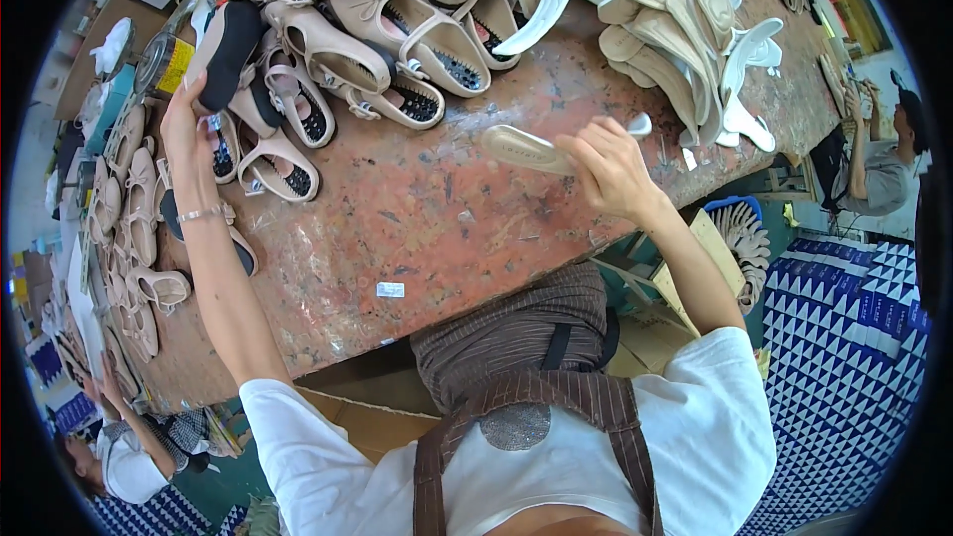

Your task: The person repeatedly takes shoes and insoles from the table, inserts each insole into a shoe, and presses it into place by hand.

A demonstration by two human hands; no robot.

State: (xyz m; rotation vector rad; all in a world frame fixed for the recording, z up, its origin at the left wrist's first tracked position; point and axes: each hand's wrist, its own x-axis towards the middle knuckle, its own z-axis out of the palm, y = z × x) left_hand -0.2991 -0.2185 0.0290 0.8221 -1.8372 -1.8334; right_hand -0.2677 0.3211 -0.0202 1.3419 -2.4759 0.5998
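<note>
My left hand (pixel 186 124) is closed on a shoe (pixel 230 52) at the far left of the table, with its black sole turned toward me. Part of that grip is hidden behind the shoe. In my right hand (pixel 611 167), over the table's middle right, is a beige insole (pixel 521 147). Its rounded end points left, and a pale end sticks out beyond my fist. Beige strap shoes (pixel 338 55) with black dotted insides lie heaped between my hands, toward the far side. Closest to my left wrist is a single beige shoe (pixel 281 167).
A pile of loose insoles (pixel 660 25) covers the far right of the worn reddish table (pixel 437 208). More shoes (pixel 134 208) line the left edge, near a yellow-labelled tin (pixel 167 64). A small white label (pixel 390 290) lies near the front. Other people work at both sides.
</note>
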